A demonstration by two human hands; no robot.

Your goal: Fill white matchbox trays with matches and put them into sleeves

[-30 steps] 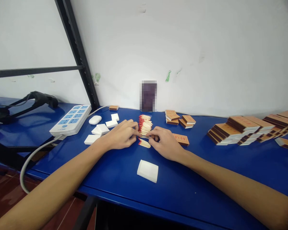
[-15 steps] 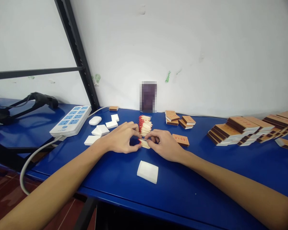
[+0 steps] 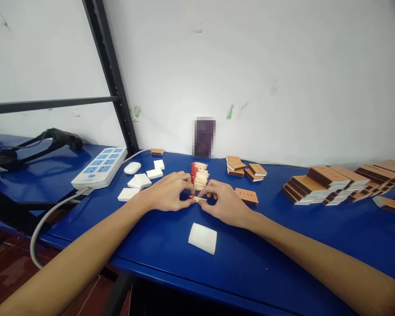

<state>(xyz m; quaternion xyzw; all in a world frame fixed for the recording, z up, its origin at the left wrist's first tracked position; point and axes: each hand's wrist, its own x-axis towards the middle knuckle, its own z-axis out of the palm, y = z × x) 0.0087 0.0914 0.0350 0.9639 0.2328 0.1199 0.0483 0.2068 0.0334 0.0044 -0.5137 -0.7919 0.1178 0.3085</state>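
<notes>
Between my two hands is a small bunch of matches [image 3: 198,199], red heads to the left. My left hand [image 3: 173,192] pinches it at the heads, thumb below and fingers above. At the bare wooden ends, my right hand [image 3: 224,202] closes thumb and fingertips on the same bunch. Just behind lies a larger pile of matches [image 3: 200,176], its heads also on the left. A white matchbox tray [image 3: 202,238] rests on the blue table in front of my hands; I cannot tell which face is up. Beside my right hand lies an orange matchbox [image 3: 246,196].
Several white trays [image 3: 140,181] and a white rounded case [image 3: 132,167] lie at the left, by a power strip [image 3: 100,166]. More matchboxes [image 3: 236,164] sit behind, and large stacks of matchboxes [image 3: 329,176] stand on the right. A blurred dark rectangle [image 3: 204,138] leans against the wall.
The bunch between my hands has drawn together into a narrower bundle, apart from the pile. My right fingers have shifted slightly down onto its ends. The whole view has tilted a little.
</notes>
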